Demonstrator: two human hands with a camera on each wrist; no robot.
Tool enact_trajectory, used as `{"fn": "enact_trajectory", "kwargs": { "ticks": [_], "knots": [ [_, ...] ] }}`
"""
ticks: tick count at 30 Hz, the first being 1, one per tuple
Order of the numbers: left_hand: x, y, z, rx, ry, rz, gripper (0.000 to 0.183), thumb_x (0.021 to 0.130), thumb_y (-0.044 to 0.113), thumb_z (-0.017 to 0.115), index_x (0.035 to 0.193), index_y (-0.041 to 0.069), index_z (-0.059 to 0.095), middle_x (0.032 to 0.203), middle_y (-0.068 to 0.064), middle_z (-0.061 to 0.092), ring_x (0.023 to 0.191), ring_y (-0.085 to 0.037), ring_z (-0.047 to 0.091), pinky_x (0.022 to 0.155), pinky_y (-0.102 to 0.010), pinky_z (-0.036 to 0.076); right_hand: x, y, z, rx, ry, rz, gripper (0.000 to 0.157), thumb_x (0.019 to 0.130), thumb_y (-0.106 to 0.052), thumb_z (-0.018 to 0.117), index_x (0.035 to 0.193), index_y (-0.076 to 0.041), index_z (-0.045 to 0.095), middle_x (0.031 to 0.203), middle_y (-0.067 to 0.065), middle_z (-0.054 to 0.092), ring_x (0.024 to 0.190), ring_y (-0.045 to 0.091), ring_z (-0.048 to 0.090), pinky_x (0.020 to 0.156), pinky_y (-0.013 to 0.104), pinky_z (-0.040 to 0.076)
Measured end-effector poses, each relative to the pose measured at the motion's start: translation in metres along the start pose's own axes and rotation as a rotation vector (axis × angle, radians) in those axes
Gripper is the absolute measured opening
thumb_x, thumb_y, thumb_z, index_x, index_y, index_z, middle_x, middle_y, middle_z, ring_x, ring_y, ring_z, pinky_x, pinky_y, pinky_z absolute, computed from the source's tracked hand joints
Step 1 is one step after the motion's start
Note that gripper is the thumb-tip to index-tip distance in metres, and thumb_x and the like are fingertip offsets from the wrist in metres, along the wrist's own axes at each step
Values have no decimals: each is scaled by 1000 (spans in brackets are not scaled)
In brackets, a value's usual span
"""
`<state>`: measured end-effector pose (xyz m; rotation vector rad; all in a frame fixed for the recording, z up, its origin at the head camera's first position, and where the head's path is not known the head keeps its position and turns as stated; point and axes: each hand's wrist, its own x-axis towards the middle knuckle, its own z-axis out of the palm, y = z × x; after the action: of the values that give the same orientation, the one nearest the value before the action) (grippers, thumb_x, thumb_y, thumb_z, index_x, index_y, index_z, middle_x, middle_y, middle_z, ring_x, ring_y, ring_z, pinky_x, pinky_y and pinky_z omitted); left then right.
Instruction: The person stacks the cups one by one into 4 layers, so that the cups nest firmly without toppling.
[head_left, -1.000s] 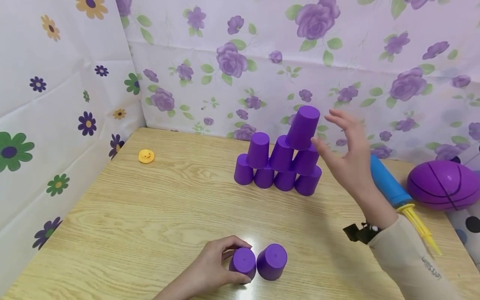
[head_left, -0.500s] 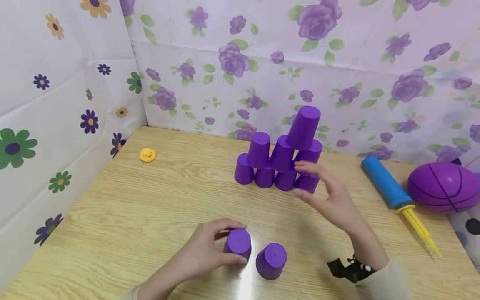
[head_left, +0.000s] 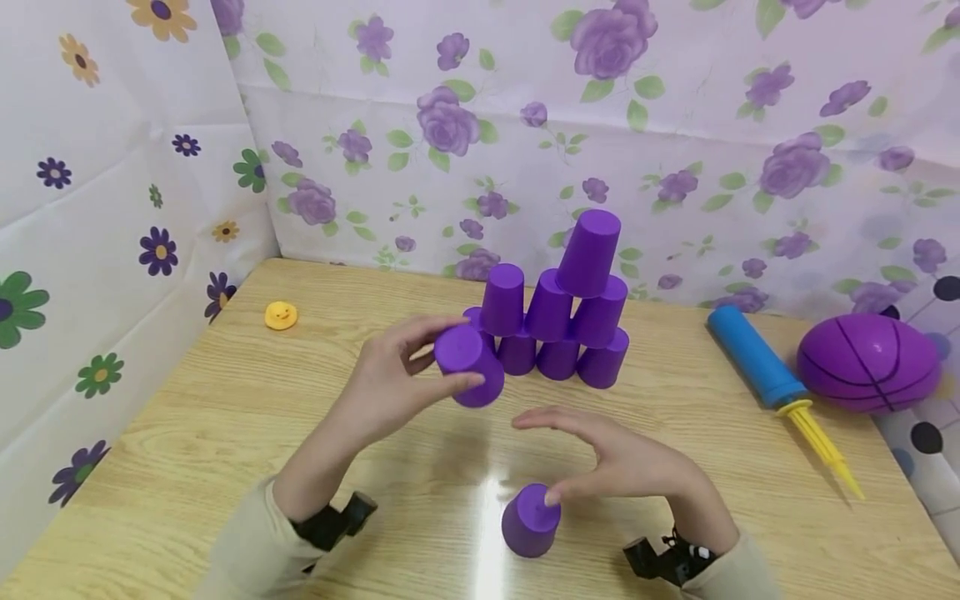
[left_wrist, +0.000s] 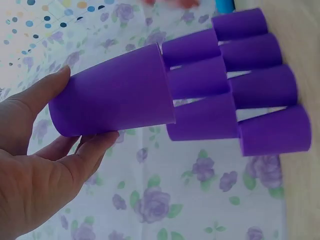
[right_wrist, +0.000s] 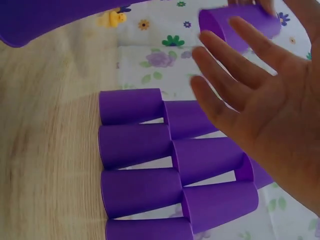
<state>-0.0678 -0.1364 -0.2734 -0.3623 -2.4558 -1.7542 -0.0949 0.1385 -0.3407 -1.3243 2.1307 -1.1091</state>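
Note:
In the head view my left hand [head_left: 397, 375] grips an upside-down purple plastic cup [head_left: 480, 379] between thumb and fingers, raised above the table and overlapping the stack's left end. The left wrist view shows this cup [left_wrist: 115, 92] pinched near its closed base. Behind it stands a stack of upside-down purple cups [head_left: 551, 304]: several along the bottom, three above, and one on top at the right [head_left: 590, 254]. My right hand [head_left: 630, 458] has its fingers spread loosely and holds nothing. Its thumb tip overlaps another upside-down purple cup [head_left: 531, 525] on the table.
A small yellow duck toy [head_left: 281, 316] sits at the table's back left. On the right lie a blue and yellow hand pump [head_left: 757, 358] and a purple ball [head_left: 870, 362]. Flowered cloth [head_left: 360, 108] hangs behind the wooden table [head_left: 300, 417].
My left hand has lifted its cup off the table and carried it forward towards the stack. My right hand has come down from beside the top cup to the cup in front.

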Motion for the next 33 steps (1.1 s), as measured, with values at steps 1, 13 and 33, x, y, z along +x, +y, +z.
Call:
{"fn": "enact_trajectory", "kwargs": {
  "ticks": [1, 13, 33],
  "knots": [
    [5, 1, 0, 3, 6, 8, 53, 71, 17, 82, 119, 14, 62, 113, -1, 60, 108, -14, 59, 91, -20, 49, 0, 0, 1, 7, -41, -5, 72, 79, -36, 73, 141, -24, 39, 142, -3, 42, 132, 16, 37, 108, 39, 36],
    [59, 3, -4, -161, -15, -29, 65, 73, 12, 80, 131, 13, 52, 124, -5, 55, 109, -17, 59, 91, -26, 51, 3, 12, 13, 105, -353, -155, 84, 74, -23, 79, 144, -16, 33, 146, -1, 38, 134, 16, 34, 112, 33, 31],
    [116, 8, 13, -225, 120, 115, 49, 76, 16, 78, 121, 14, 58, 116, -1, 61, 104, -16, 58, 95, -31, 47, 8, 21, 12, 165, -444, -260, 57, 88, -15, 64, 139, -6, 38, 140, 12, 44, 132, 18, 39, 110, 33, 33]
  ]
}}
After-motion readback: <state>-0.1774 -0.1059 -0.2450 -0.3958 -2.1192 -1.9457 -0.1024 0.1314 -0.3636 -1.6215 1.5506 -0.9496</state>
